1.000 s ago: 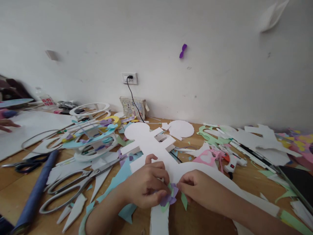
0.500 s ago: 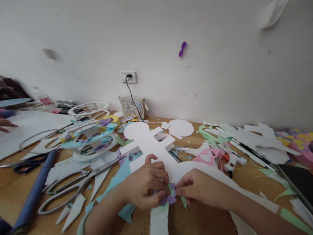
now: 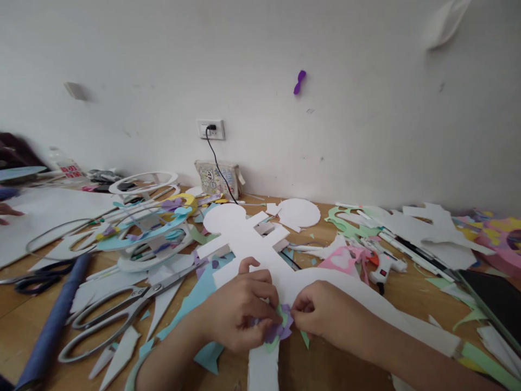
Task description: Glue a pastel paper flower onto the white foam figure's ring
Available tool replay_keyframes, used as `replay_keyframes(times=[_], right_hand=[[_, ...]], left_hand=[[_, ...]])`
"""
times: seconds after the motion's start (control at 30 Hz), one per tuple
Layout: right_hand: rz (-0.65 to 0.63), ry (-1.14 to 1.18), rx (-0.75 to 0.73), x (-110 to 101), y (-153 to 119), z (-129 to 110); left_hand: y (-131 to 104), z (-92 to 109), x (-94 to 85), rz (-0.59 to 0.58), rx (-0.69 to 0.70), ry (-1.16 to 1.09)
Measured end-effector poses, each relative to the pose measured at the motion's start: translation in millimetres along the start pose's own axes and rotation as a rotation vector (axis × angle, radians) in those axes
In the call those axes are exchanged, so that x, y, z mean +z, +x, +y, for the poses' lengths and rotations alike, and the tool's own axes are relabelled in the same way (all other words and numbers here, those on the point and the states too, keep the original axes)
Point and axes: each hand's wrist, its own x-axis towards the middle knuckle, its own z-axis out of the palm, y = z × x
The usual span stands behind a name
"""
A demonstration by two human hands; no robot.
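Observation:
Purple and pale green petal-like paper pieces (image 3: pixel 286 323) lie over the upper end of a white strip (image 3: pixel 264 366), close in front of me. My left hand (image 3: pixel 248 309) is curled over them from the left, thumb and fingers closed on the purple part, one finger bent up. From the right, my right hand (image 3: pixel 321 310) pinches at the edge of the same pieces; its fingertips are partly hidden. Just beyond both hands lies a large white cutout (image 3: pixel 254 239) with a rounded end and side arms. A pale green scrap (image 3: pixel 305 339) sits below my right fingers.
Large scissors (image 3: pixel 134 301), blue scraps (image 3: pixel 191 301) and a blue roll (image 3: pixel 57 320) are at left, with a ringed white frame (image 3: pixel 142 239) behind. At right are a glue gun (image 3: pixel 385 269), a dark flat device (image 3: pixel 490 298) and paper offcuts. Another person's hand (image 3: pixel 8 210) shows far left.
The whole view has shifted slightly, so things appear a little further left. Both hands keep nearly the same hold on the purple and green pieces.

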Motion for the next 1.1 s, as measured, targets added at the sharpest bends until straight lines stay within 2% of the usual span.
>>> replay_keyframes(times=[0.1, 0.3, 0.5, 0.63, 0.73, 0.97, 1.1], right_hand=[[0.028, -0.034, -0.053, 1.8, 0.5, 2.6], [0.008, 0.005, -0.055, 2.1, 3.1, 8.4], [0.007, 0.068, -0.064, -7.6, -2.1, 0.1], [-0.039, 0.079, -0.055, -11.4, -2.8, -1.7], [-0.061, 0.084, -0.087, -10.7, 0.1, 0.8], [-0.081, 0.091, -0.087, -15.0, -4.0, -2.7], [-0.095, 0.133, -0.102, -15.2, -3.7, -1.3]], left_hand=[[0.6, 1.9, -1.1, 0.002, -0.010, -0.003], [0.1, 2.4, -1.6, -0.012, -0.019, -0.002], [-0.6, 1.9, -1.3, -0.010, -0.018, 0.005], [-1.4, 3.0, -6.7, 0.005, -0.015, 0.001], [-3.5, 0.3, -11.8, 0.080, -0.046, 0.018], [-8.8, -12.2, -10.9, 0.373, -0.270, 0.115], [-8.6, -11.6, -9.5, 0.448, -0.315, 0.130]])
